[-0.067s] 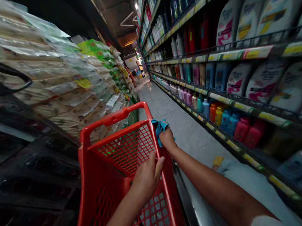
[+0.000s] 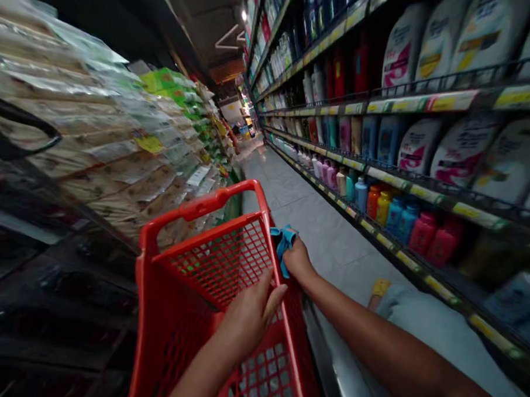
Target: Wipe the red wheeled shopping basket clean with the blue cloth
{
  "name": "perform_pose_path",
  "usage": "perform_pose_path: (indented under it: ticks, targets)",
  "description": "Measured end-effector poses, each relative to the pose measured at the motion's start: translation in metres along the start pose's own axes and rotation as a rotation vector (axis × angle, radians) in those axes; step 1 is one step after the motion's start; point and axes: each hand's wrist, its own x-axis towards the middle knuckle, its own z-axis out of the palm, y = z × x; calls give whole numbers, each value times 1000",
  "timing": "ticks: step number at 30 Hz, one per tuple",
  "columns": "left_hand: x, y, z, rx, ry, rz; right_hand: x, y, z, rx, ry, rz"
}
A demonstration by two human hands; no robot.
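The shopping basket (image 2: 203, 203) is smooth red plastic, the rag (image 2: 284, 246) matt cloth, the bottles (image 2: 423, 233) glossy plastic.

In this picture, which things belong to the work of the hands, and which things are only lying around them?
In use: left hand on the red shopping basket; right hand holding a blue cloth.

Only around: pink bottles on a shelf; stacked plastic-wrapped packs; tiled floor.

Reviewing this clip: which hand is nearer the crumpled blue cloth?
Right: the right hand holds the crumpled blue cloth; the left hand is further from it, lower on the red plastic mesh basket.
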Motion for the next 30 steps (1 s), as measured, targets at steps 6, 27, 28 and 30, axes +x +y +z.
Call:
perform_pose_path:
  ticks: [6,27,28,30]
  targets:
    - [-36,-91,-67,292,367,-182,6,-51,4,-239,-54,-318]
    - [-83,-170,2,-212,703,-593,121,-81,133,-1302,-357,-391]
    - [-82,-166,5,-225,703,-598,122,-80,142,-1289,-378,-390]
    - [-82,-161,10,-241,707,-593,118,-78,158,-1254,-396,-379]
